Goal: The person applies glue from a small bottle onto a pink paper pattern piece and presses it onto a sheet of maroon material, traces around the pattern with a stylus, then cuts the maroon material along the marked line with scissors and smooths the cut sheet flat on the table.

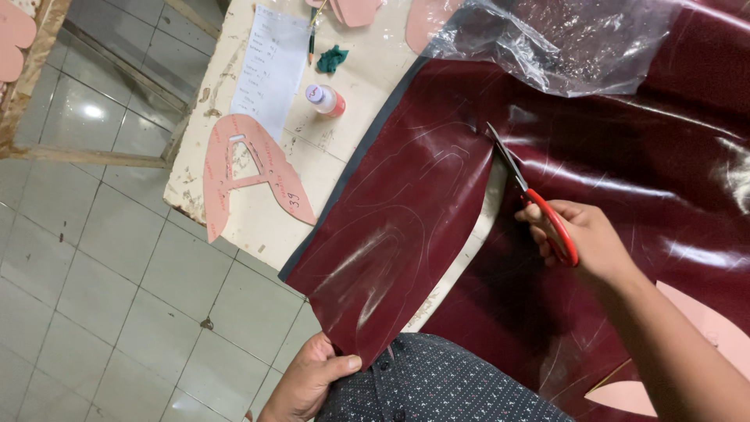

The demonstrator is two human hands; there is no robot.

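Dark red glossy sheet (594, 180) spread over worn table (367, 86), traced outlines on strip running toward 7 o'clock. Red-handled scissors (539, 207) at centre, blades pointing 11 o'clock into cut. Best: keep blades on traced line, strip taut. Right hand (590, 238) fingers curled through handles. Left hand (312, 379) at 6 o'clock, thumb and fingers pinching strip's lower tip

A worn, pale counter (234, 227) stands on a tiled floor (101, 297). On it lie dark red leather (406, 211), a pink pattern piece (246, 168), a paper sheet (269, 66), a small bottle (326, 100) and clear plastic (562, 39).
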